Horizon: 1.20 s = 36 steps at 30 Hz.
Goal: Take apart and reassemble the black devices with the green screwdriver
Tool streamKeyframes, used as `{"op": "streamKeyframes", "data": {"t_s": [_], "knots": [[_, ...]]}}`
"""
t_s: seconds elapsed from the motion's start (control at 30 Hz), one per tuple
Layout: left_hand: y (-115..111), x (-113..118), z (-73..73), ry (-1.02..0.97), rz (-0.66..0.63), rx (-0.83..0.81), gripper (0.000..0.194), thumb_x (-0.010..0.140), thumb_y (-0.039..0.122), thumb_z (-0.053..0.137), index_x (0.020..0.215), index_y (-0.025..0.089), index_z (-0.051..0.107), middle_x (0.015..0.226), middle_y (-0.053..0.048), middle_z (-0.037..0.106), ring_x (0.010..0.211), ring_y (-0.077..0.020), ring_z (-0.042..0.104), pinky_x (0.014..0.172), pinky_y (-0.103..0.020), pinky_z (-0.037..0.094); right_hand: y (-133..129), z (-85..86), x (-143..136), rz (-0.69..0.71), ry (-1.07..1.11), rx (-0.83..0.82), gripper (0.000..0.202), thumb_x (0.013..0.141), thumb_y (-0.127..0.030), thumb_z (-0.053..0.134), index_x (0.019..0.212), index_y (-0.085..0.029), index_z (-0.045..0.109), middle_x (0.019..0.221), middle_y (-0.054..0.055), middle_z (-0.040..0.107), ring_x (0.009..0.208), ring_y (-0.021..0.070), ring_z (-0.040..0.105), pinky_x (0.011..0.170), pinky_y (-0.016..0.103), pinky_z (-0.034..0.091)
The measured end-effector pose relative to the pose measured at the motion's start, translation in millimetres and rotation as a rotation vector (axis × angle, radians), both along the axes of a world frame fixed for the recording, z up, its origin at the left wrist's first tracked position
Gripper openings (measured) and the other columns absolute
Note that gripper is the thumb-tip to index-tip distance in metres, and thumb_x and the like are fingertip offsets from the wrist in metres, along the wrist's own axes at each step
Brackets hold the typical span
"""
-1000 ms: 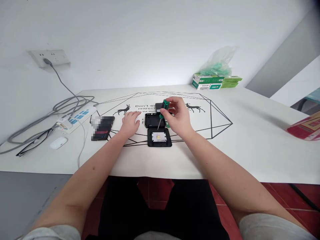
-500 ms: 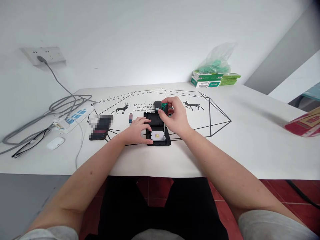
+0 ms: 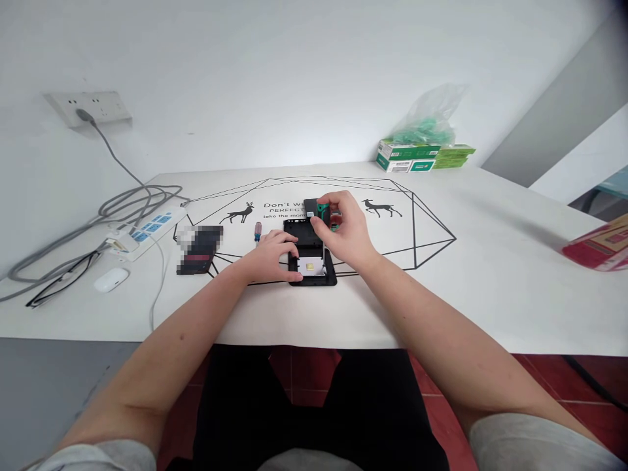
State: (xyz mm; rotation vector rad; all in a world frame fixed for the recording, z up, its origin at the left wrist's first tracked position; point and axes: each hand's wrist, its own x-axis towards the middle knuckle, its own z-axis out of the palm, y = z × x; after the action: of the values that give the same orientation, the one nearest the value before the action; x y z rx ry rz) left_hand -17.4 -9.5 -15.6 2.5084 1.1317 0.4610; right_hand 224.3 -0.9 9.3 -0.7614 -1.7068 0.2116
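Observation:
An opened black plastic casing (image 3: 314, 282) lies on the table in front of me. In its near part sits a silvery-white plate (image 3: 318, 266) with a yellow square on it. My left hand (image 3: 275, 255) grips the casing's left side, thumb at the near corner and fingers on the farther part. Pinched above the casing in my right hand (image 3: 343, 226) is a black piece with a white label and green parts (image 3: 311, 208). A thin line runs down from my right fingers toward the plate; whether it is a shaft or wire I cannot tell.
A screwdriver (image 3: 258, 231) lies left of the casing. Farther left are a partly blurred phone (image 3: 201, 250), a white earbud case (image 3: 111, 280), a power strip (image 3: 152, 229) and coiled grey cable (image 3: 73, 235). Green boxes (image 3: 409, 152) stand at the back, a red package (image 3: 598, 245) at right.
The whole view has shifted very slightly. Both hands keep nearly the same places on the casing and the black piece.

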Motion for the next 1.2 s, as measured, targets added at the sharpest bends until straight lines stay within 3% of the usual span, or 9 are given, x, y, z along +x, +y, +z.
{"op": "streamKeyframes", "data": {"t_s": [0.23, 0.4, 0.5, 0.6, 0.7, 0.8, 0.9, 1.03, 1.2], "knots": [[0, 0, 0.0, -0.002, 0.003, 0.003, 0.042, 0.078, 0.055, 0.097, 0.102, 0.028, 0.075, 0.154, -0.009, 0.065, 0.154, -0.0418, 0.043, 0.13, -0.068, 0.032, -3, 3.2, 1, 0.0, 0.025, -0.018, 0.025, 0.087, -0.026, 0.077, 0.107, -0.027, 0.062, 0.107, 0.004, 0.065, 0.088, 0.0199, 0.058, 0.074, 0.038, 0.053], [0, 1, 0.9, 0.007, 0.003, -0.001, 0.042, 0.078, 0.054, 0.096, 0.102, 0.028, 0.074, 0.152, -0.01, 0.066, 0.153, -0.0415, 0.044, 0.129, -0.068, 0.033, -6, 11.3, 4, 0.119, 0.124, -0.13, 0.032, 0.09, -0.049, 0.086, 0.094, -0.027, 0.063, 0.089, 0.0, 0.061, 0.078, 0.017, 0.053, 0.069, 0.034, 0.048], [0, 1, 0.6, 0.008, 0.007, -0.012, 0.042, 0.079, 0.055, 0.095, 0.103, 0.028, 0.074, 0.151, -0.009, 0.066, 0.152, -0.0417, 0.044, 0.128, -0.069, 0.033, -3, 18.0, 11, 0.297, 0.173, -0.236, 0.045, 0.083, -0.061, 0.093, 0.089, -0.027, 0.065, 0.082, -0.002, 0.057, 0.075, 0.0156, 0.052, 0.065, 0.032, 0.047], [0, 0, -0.1, 0.009, 0.008, -0.014, 0.042, 0.079, 0.054, 0.095, 0.104, 0.028, 0.074, 0.151, -0.009, 0.066, 0.152, -0.0414, 0.044, 0.127, -0.068, 0.034, 1, 24.5, 22, 0.524, 0.188, -0.357, 0.046, 0.078, -0.061, 0.097, 0.09, -0.026, 0.07, 0.086, -0.002, 0.063, 0.076, 0.0153, 0.06, 0.065, 0.031, 0.052], [1, 0, -0.5, 0.013, 0.005, -0.007, 0.042, 0.08, 0.054, 0.095, 0.105, 0.028, 0.074, 0.151, -0.01, 0.066, 0.152, -0.041, 0.045, 0.127, -0.068, 0.035, 3, 28.3, 32, 0.713, 0.199, -0.524, 0.041, 0.083, -0.057, 0.096, 0.098, -0.026, 0.075, 0.093, 0.001, 0.074, 0.08, 0.0175, 0.072, 0.069, 0.033, 0.059], [2, -1, -0.9, 0.016, 0.003, -0.004, 0.043, 0.079, 0.055, 0.096, 0.106, 0.028, 0.075, 0.152, -0.01, 0.066, 0.152, -0.0413, 0.045, 0.128, -0.068, 0.035, 1, 28.5, 37, 0.827, 0.242, -0.693, 0.041, 0.087, -0.055, 0.093, 0.112, -0.027, 0.077, 0.106, 0.003, 0.081, 0.091, 0.0215, 0.08, 0.083, 0.04, 0.066], [2, -1, -1.2, 0.019, -0.001, -0.005, 0.043, 0.079, 0.055, 0.096, 0.106, 0.028, 0.076, 0.152, -0.011, 0.066, 0.152, -0.0417, 0.045, 0.128, -0.069, 0.034, 1, 26.3, 37, 0.835, 0.284, -0.735, 0.039, 0.089, -0.056, 0.09, 0.114, -0.028, 0.079, 0.112, 0.004, 0.082, 0.102, 0.0234, 0.079, 0.096, 0.046, 0.066], [3, -1, -1.1, 0.014, -0.002, 0.001, 0.043, 0.079, 0.055, 0.096, 0.106, 0.028, 0.076, 0.151, -0.011, 0.067, 0.152, -0.0416, 0.046, 0.127, -0.069, 0.035, 8, 23.4, 38, 0.715, 0.226, -0.589, 0.033, 0.092, -0.06, 0.086, 0.101, -0.029, 0.082, 0.126, 0.006, 0.076, 0.112, 0.0235, 0.071, 0.096, 0.043, 0.062], [2, -1, 1.3, 0.013, -0.001, -0.003, 0.044, 0.078, 0.056, 0.096, 0.105, 0.028, 0.076, 0.149, -0.011, 0.068, 0.15, -0.0416, 0.047, 0.128, -0.068, 0.035, 13, 23.4, 38, 0.54, 0.16, -0.362, 0.03, 0.096, -0.058, 0.08, 0.092, -0.028, 0.082, 0.112, 0.006, 0.071, 0.102, 0.0235, 0.066, 0.095, 0.045, 0.056]]}}
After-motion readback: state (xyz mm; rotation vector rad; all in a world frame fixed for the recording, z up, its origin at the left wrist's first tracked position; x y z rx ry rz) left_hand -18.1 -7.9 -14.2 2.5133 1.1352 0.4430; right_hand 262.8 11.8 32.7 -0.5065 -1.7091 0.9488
